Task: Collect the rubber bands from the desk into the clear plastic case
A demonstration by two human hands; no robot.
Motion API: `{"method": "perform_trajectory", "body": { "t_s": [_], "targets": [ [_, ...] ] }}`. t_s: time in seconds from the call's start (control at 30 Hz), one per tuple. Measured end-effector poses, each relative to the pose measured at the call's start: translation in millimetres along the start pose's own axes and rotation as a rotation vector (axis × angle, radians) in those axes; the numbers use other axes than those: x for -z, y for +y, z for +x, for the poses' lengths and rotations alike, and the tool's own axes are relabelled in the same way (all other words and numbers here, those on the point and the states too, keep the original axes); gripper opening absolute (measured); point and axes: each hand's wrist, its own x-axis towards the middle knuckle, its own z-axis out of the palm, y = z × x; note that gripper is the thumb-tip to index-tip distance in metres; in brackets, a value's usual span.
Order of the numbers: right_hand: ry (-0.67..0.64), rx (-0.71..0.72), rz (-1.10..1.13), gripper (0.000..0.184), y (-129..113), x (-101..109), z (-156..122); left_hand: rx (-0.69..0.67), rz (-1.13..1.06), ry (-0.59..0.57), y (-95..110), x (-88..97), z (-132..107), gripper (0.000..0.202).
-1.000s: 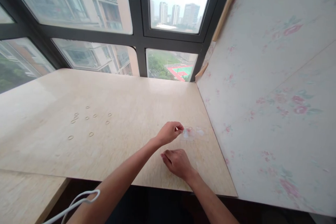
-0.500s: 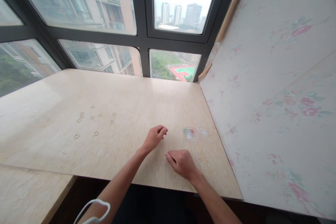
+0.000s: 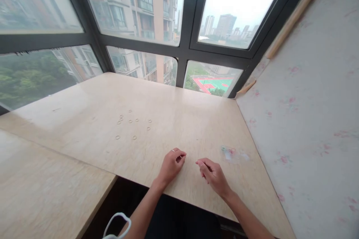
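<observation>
My left hand [image 3: 173, 164] is over the table near its front edge, fingers curled in with thumb and fingertips close together. A small pale band shows on one of its fingers; what the fingertips hold, if anything, cannot be made out. To its right, a short gap away, my right hand [image 3: 213, 176] is closed, thumb pressed on the forefinger. Anything in that grip is hidden or too small to see. Beyond the right hand lies a clear plastic bag [image 3: 235, 154] with small green and red loops in it. Several thin tan rings [image 3: 134, 137] lie scattered farther left.
The pale marbled tabletop [image 3: 179, 119] runs back to dark window frames [image 3: 183, 44]. A flower-patterned wall [image 3: 305, 130] borders it on the right. At the front left, another board [image 3: 50, 186] meets it, with a dark gap beside my legs. A white cord loop [image 3: 123, 214] hangs by my left forearm.
The view has turned left, so the table and rings appear farther right. My right hand has turned, its fingertips now pointing toward my left hand. Both hands stay closed.
</observation>
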Motion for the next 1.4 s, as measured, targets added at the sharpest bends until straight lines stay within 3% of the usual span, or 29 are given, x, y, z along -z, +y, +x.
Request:
{"method": "perform_trajectory", "body": {
  "t_s": [0.13,0.27,0.37,0.43,0.57,0.7,0.87,1.03,1.2,1.4],
  "targets": [
    [-0.05,0.169,-0.102,0.022,-33,-26,47,0.043,0.037,-0.003,1,-0.5,-2,0.012],
    [-0.07,0.266,-0.262,0.023,-62,-63,119,0.075,0.101,-0.019,0,-2.0,-1,0.009],
    [-0.288,0.243,-0.538,0.024,-73,-99,170,0.035,0.145,-0.031,1,-2.2,-2,0.009],
    [-0.368,0.214,-0.59,0.024,-75,-123,194,0.031,0.158,-0.04,1,-1.8,-3,0.011],
    [-0.421,0.129,-0.671,0.024,-73,-158,217,0.031,0.101,-0.041,1,-0.4,-3,0.011],
    [-0.45,0.074,-0.722,0.02,-76,-168,223,0.031,0.048,-0.031,-1,0.0,-4,0.009],
    [-0.576,-0.031,-0.64,0.005,-78,-156,223,0.053,0.079,-0.027,0,-1.1,-3,0.012],
    [-0.677,-0.178,-0.278,0.006,-67,-129,206,0.029,0.041,0.006,-1,-1.1,-2,0.011],
    [-0.593,-0.287,0.181,0.013,-61,-85,173,0.028,0.03,-0.004,-4,-1.9,-3,0.011],
    [-0.361,-0.389,0.511,0.024,-49,-11,120,0.032,0.049,-0.016,-2,0.1,-2,0.008]
  ]
}}
